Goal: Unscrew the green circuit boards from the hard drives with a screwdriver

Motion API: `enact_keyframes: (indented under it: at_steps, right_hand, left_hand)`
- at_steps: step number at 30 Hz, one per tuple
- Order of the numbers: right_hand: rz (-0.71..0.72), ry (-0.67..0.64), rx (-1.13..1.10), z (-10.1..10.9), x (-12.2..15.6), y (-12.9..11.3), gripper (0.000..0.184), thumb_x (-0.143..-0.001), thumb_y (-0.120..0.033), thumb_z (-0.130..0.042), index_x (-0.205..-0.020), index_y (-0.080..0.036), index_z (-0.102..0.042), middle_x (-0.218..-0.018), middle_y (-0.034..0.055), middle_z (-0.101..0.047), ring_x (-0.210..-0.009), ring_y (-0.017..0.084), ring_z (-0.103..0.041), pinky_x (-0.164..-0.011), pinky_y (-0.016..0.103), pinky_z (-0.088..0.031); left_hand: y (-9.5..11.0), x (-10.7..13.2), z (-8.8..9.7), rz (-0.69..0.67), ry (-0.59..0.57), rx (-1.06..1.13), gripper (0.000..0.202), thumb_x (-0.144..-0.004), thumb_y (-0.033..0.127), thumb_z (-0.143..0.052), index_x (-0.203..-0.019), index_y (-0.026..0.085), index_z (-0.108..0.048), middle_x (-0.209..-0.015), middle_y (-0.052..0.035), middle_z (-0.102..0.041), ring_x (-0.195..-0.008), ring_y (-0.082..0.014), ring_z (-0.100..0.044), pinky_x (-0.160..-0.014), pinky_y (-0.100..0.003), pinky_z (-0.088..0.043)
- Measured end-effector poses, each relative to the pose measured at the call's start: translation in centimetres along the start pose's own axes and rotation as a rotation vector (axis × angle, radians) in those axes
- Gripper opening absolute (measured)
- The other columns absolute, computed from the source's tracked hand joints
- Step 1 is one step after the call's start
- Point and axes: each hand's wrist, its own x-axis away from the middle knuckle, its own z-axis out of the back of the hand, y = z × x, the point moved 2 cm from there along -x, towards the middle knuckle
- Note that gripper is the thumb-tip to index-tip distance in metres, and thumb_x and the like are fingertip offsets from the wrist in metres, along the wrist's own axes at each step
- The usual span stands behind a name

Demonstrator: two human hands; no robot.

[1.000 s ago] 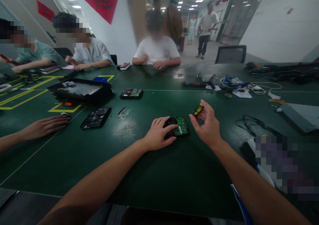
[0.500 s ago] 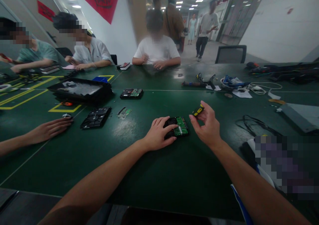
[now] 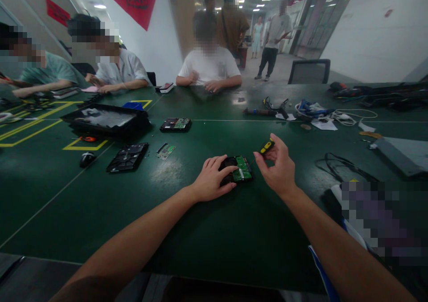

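Observation:
A hard drive with a green circuit board facing up lies on the green table in front of me. My left hand rests on its left side, fingers curled over it and holding it down. My right hand pinches a small screwdriver with a yellow and black handle, its tip angled down toward the drive's right edge.
To the left lie a black drive casing, a small loose circuit board, another hard drive, a black tray and a mouse. Cables and tools lie to the right. Several people sit across the table.
A co-worker's hand at the left has drawn back out of view, leaving the mouse uncovered. My own hands have hardly moved.

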Motion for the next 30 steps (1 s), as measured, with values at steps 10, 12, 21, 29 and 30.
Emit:
enact_keyframes:
  at_steps: [10,12,21,29,30]
  right_hand:
    - [-0.006,0.009,-0.008,0.1,0.0,0.1,0.072,-0.095,-0.04,-0.071,-0.158,-0.03,-0.039,-0.12,0.0097,-0.071,-0.086,0.024,-0.076,-0.078,0.043,-0.07]
    - [0.033,0.003,0.003,0.1,0.1,-0.1,0.071,-0.095,-0.038,-0.072,-0.158,-0.031,-0.04,-0.127,0.0102,-0.07,-0.086,0.023,-0.075,-0.079,0.043,-0.07]
    - [0.156,-0.063,-0.09,-0.3,0.2,-1.2,0.072,-0.099,-0.024,-0.062,-0.164,-0.031,-0.031,-0.144,0.0119,-0.064,-0.109,0.026,-0.075,-0.097,0.047,-0.066]
    - [0.266,0.069,0.054,-0.2,-0.1,-1.4,0.069,-0.094,-0.028,-0.073,-0.156,-0.031,-0.043,-0.123,0.0105,-0.066,-0.102,0.027,-0.069,-0.087,0.048,-0.067]
    - [0.26,0.054,0.043,-0.2,-0.1,-1.4,0.069,-0.095,-0.027,-0.071,-0.157,-0.031,-0.042,-0.127,0.0114,-0.065,-0.105,0.028,-0.069,-0.089,0.048,-0.066]
  left_hand:
    - [0.1,0.0,0.0,-0.024,-0.019,-0.004,0.056,-0.101,0.052,-0.064,-0.154,0.04,-0.053,-0.167,-0.0108,-0.031,-0.152,-0.0402,-0.032,-0.121,-0.064,-0.031]
    - [0.1,0.0,0.0,-0.027,-0.015,-0.01,0.056,-0.101,0.053,-0.064,-0.154,0.039,-0.053,-0.167,-0.012,-0.03,-0.152,-0.0402,-0.032,-0.121,-0.063,-0.032]
    - [0.0,0.1,-0.2,-0.035,0.019,-0.014,0.053,-0.1,0.052,-0.065,-0.151,0.036,-0.058,-0.166,-0.0133,-0.032,-0.149,-0.0412,-0.035,-0.12,-0.063,-0.033]
    - [-0.2,-0.7,-0.7,-0.05,0.033,0.001,0.053,-0.1,0.051,-0.065,-0.151,0.036,-0.058,-0.162,-0.0156,-0.034,-0.147,-0.0413,-0.036,-0.119,-0.063,-0.033]
    - [-0.2,-0.9,-0.7,-0.053,0.029,0.003,0.053,-0.1,0.052,-0.065,-0.151,0.035,-0.058,-0.161,-0.0158,-0.034,-0.147,-0.0415,-0.037,-0.119,-0.063,-0.033]
